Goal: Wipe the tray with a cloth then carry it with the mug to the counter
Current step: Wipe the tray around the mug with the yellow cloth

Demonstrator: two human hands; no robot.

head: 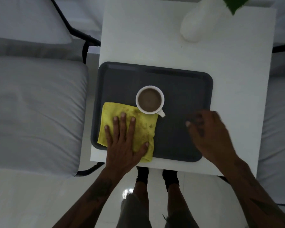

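A dark grey tray (184, 89) lies on a small white table (155, 38). A white mug (149, 99) full of a brown drink stands near the tray's middle, its handle pointing toward me and to the right. A stained yellow cloth (143, 124) is spread over the tray's near left corner. My left hand (123, 142) presses flat on the cloth, fingers spread. My right hand (209, 134) hovers blurred over the tray's near right part, fingers curled loosely, nothing in it.
A white vase (194, 25) with a green leaf (234, 4) stands at the table's far right. Grey cushioned seats with black frames flank the table, one on the left (34, 112) and one on the right (276, 129). My legs and feet (156, 178) stand at the table's near edge.
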